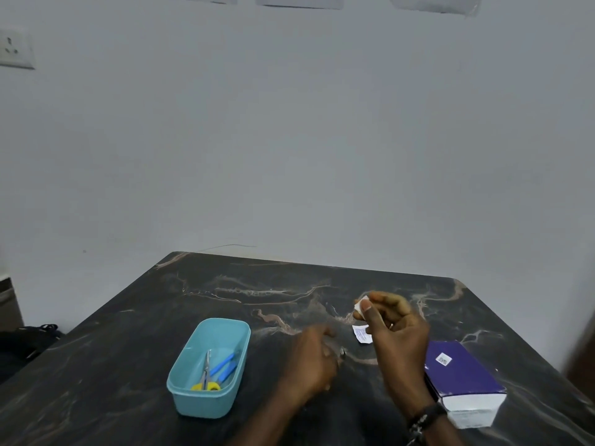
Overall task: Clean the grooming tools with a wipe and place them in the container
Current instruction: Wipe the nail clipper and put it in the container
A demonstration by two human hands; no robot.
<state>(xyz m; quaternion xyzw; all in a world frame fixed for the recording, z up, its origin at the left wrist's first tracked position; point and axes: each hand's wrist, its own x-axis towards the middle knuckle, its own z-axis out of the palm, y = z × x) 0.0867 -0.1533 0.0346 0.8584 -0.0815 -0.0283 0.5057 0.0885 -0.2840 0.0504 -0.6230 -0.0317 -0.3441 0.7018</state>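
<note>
Teal plastic marks the container (209, 368), which sits on the dark marbled tabletop (161, 317) to the left of both my hands, its long axis running away from me and a little to the right. Inside lie yellow-handled scissors (206, 373) and two blue tools (225, 368), all roughly along that same axis. My left hand (312, 362) is the nearer one to it, hovering low, palm down and blurred; a small metallic tip (343, 354) shows at its fingers, so they seem closed on a tool, though I cannot tell which. My right hand (392, 326) is raised higher and farther back, thumb and forefinger pinched on a small white wipe (360, 309). A torn white sachet (362, 334) lies flat on the tabletop between the two hands, and a purple box (463, 378) sits by my right wrist. I judge that the wipe must meet the tool, right hand dropping toward the left, before anything travels leftward to the container.
</note>
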